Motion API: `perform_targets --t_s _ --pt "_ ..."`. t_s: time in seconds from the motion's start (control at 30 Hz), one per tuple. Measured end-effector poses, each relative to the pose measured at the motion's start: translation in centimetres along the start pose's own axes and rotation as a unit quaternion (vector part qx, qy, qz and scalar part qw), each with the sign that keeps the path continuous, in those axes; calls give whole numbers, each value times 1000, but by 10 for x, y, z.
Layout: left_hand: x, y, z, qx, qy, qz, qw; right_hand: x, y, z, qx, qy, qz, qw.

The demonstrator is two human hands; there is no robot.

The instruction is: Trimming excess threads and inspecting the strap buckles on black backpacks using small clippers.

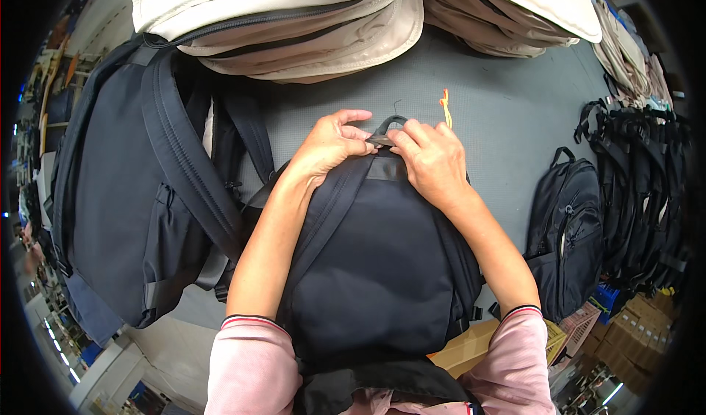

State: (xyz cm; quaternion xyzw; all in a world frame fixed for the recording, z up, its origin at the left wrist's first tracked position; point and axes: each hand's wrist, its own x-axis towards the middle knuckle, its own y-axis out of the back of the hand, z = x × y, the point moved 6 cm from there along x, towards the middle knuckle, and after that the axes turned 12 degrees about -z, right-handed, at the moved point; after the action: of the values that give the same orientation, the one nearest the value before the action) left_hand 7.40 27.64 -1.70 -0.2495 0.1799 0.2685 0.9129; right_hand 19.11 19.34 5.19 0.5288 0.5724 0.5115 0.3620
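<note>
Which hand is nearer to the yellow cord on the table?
Right. The right hand is just below the yellow cord in view; the left hand is farther, lower left.

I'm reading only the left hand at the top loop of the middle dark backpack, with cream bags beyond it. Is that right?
Not quite: the head view shows the right hand at the top loop of the middle dark backpack too, alongside the left hand. Cream bags beyond it is correct.

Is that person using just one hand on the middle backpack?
No, the left hand and the right hand are both at the top of the dark backpack.
</note>
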Motion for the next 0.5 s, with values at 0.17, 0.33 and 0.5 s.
perform_targets --t_s 0.17,0.33,0.5 --pt "-1 -3 1 -5 1 4 1000 -7 6 2 34 -34 47 998" --pt "3 -9 -3 81 -3 37 996 14 18 15 223 -149 106 957" --pt "-6 -6 6 136 -52 64 987 30 -15 18 250 -171 -87 949"
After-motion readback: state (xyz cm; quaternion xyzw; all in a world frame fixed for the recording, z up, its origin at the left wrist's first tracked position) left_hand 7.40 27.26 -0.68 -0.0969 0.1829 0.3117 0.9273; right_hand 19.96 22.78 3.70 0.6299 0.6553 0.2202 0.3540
